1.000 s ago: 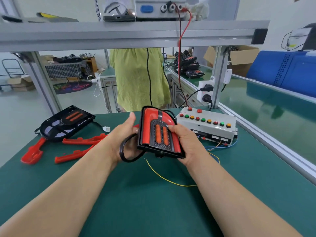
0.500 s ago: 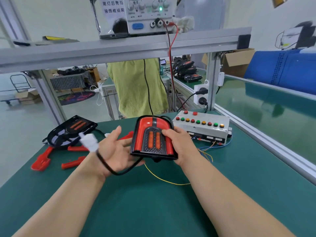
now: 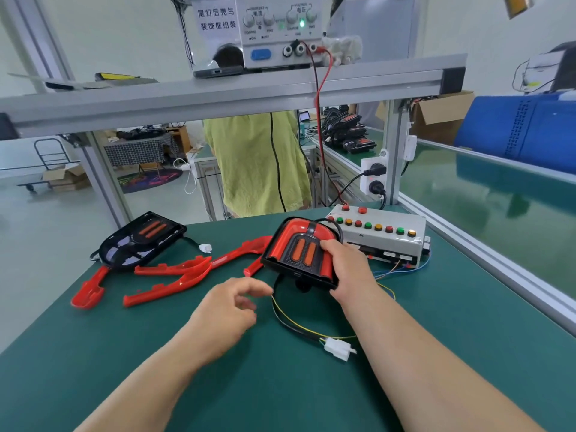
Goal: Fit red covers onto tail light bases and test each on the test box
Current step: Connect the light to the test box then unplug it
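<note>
1. Half a second ago the black cable (image 3: 278, 308) lay draped across the left hand (image 3: 230, 310). It has since slid off. Its white plastic connector (image 3: 338, 350), which was up by the left wrist, now lies on the green mat (image 3: 311, 400) just beside the right forearm.
2. The left hand hovers over the mat near the cable loop, with its fingers loosely curled and holding nothing.
3. The right hand (image 3: 346, 269) alone grips the assembled tail light (image 3: 299, 254) by its right edge. The thumb rests on the face, and the other fingers are hidden behind the housing.
4. A glossy red cover arches around the light's ribbed black centre, which has two oblong orange lenses. The light sits tilted just in front of the left end of the test box (image 3: 383, 241).
5. The test box is pale grey and rectangular, with a row of round red, green and amber buttons.
6. At the left, a bare black base (image 3: 143, 241) lies flat on the mat. Several curved, shiny loose red covers (image 3: 177, 269) lie beside it.
</note>
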The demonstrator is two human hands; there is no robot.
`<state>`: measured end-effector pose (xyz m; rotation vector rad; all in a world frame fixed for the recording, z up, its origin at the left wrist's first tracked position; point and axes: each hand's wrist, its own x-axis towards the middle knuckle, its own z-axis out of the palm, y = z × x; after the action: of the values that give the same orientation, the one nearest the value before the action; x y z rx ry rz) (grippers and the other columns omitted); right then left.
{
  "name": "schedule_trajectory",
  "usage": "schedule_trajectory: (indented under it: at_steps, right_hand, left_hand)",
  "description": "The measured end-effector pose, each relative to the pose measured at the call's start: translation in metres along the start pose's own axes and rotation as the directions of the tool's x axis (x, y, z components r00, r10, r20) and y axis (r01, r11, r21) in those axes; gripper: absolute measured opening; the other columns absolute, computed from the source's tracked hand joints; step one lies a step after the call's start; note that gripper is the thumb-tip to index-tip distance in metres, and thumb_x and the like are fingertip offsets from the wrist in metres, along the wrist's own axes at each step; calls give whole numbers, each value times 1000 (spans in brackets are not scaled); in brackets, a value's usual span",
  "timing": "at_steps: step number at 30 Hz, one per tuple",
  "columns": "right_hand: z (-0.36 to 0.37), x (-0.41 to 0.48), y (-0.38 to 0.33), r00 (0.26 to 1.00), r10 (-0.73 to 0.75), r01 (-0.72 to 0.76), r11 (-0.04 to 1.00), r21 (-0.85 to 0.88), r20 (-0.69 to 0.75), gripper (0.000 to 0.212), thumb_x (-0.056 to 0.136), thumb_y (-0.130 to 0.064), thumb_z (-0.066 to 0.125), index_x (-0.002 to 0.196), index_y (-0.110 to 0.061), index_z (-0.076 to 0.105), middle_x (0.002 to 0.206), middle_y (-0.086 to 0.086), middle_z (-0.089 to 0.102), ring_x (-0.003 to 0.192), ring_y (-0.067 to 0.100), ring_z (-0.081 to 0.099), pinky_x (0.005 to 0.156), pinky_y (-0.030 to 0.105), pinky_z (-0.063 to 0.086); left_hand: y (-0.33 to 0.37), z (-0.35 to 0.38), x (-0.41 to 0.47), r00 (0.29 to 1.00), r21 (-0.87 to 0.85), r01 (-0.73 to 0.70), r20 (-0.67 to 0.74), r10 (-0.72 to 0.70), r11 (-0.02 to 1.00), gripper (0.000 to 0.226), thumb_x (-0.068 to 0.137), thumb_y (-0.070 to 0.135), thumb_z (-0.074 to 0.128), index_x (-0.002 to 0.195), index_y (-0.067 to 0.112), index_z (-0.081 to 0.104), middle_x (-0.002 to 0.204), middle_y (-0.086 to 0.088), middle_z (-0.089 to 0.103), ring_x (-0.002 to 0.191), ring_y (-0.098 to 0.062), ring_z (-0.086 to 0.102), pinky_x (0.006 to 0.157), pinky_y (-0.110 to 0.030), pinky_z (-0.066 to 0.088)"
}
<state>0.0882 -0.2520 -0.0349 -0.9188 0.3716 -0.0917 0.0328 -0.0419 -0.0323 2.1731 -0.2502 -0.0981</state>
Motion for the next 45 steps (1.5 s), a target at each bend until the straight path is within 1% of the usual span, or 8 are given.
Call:
schedule_trajectory:
  at_steps: [7, 11, 17, 23, 32, 38, 42, 45]
  right_hand:
    - [0, -2, 2, 999, -30, 30, 999, -23, 10, 10, 90, -2, 62, 97, -8, 64, 90, 20, 71, 72, 32, 70, 54, 39, 61]
    - [-1, -2, 2, 999, -30, 31, 999, -35, 15, 11, 90, -3, 62, 98, -8, 64, 88, 20, 71, 66, 30, 71, 50, 35, 57]
    - [-1, -3, 1, 998, 8, -6, 1000, -24, 57, 15, 90, -5, 63, 104, -10, 65, 86, 16, 74, 63, 28, 73, 50, 37, 57]
    - [9, -15, 4, 955, 34, 11, 988, -152, 296, 24, 91, -4, 60, 115, -6, 61, 97, 21, 70, 80, 36, 69, 71, 53, 60]
    - [17, -32, 9, 820, 77, 146, 930, -338, 567, 35, 91, -5, 64, 123, -18, 60, 101, 14, 71, 81, 29, 70, 68, 39, 61]
    - [18, -31, 8, 833, 70, 85, 964, -251, 549, 30, 93, -7, 61, 122, -14, 59, 104, 19, 68, 77, 28, 68, 67, 39, 60]
    - [16, -26, 8, 882, -4, 116, 971, -208, 470, 27, 92, -5, 61, 118, -13, 60, 100, 17, 71, 72, 25, 70, 60, 35, 59]
    - [16, -25, 10, 898, -19, 131, 965, -226, 440, 28, 91, -6, 64, 118, -15, 61, 102, 15, 72, 75, 26, 71, 63, 37, 60]
  left_hand:
    - [9, 29, 2, 878, 414, -477, 262, 401, 775, 20, 84, 32, 77, 103, 30, 75, 101, 20, 45, 93, -2, 48, 84, -16, 39]
    - [11, 28, -3, 846, 269, -532, 213, 489, 803, 2, 88, 19, 73, 90, 20, 72, 96, 13, 53, 87, -5, 52, 80, -17, 41]
    - [7, -15, 11, 909, -484, -354, -378, 173, 801, 21, 101, 10, 51, 82, 16, 60, 73, 10, 61, 72, -5, 53, 77, -21, 46]
    - [-22, -16, 32, 823, -726, -13, -399, -405, 688, 20, 104, 25, 47, 88, 20, 58, 69, 1, 64, 58, -8, 56, 46, -20, 42]
    - [-13, 4, 22, 904, -673, 98, -247, -348, 733, 33, 103, 21, 39, 104, 16, 72, 99, -16, 75, 89, -38, 71, 86, -56, 57]
    - [0, 9, 9, 980, -809, 43, -81, -184, 586, 35, 101, 4, 49, 136, 2, 52, 86, 41, 67, 81, 16, 64, 84, -10, 51]
    - [5, 10, 8, 989, -734, 7, -93, -111, 679, 64, 102, 58, 26, 119, 15, 69, 109, -5, 76, 98, -19, 73, 75, -35, 57]
    - [7, 17, 8, 986, -651, -18, -139, -96, 759, 54, 99, 60, 37, 120, 20, 67, 109, -4, 75, 99, -19, 73, 79, -38, 57]
